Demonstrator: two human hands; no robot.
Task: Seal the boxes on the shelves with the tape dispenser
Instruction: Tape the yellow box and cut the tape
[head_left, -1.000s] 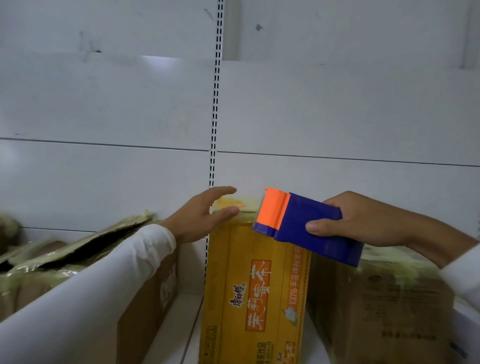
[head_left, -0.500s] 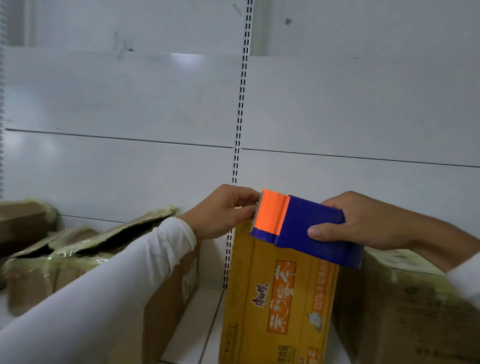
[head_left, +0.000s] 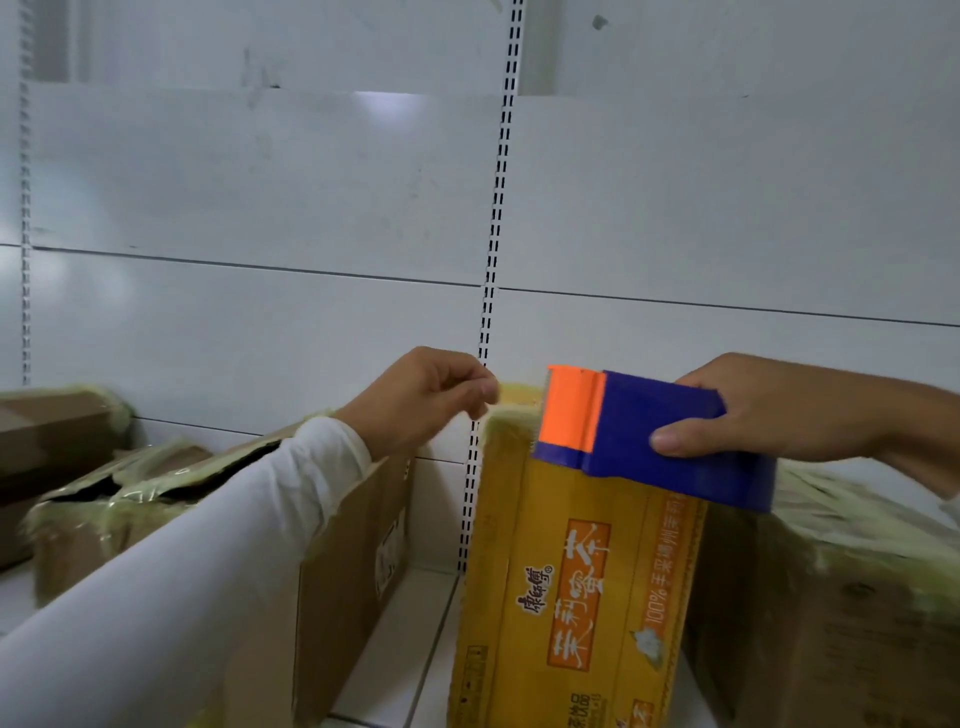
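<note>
Glossy yellow cardboard, the upright box (head_left: 571, 582) stands on the white shelf (head_left: 400, 623) under a blocky blue-and-orange tape dispenser (head_left: 644, 441) gripped by the right hand (head_left: 769, 410), while the left hand (head_left: 421, 400) curls its fingers beside its taped top corner.

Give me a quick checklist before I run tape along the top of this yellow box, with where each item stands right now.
1. Tape dispenser gripped firmly by the right hand: ok.
2. Dispenser's orange end at the top edge of the yellow box: ok.
3. Left hand steadying the box: not ok; its fingers are curled beside the top corner, and contact is unclear.
4. Tape end stuck down on the box: cannot tell.
5. Room around the box: ok on the left toward the brown box, tight on the right.
</note>
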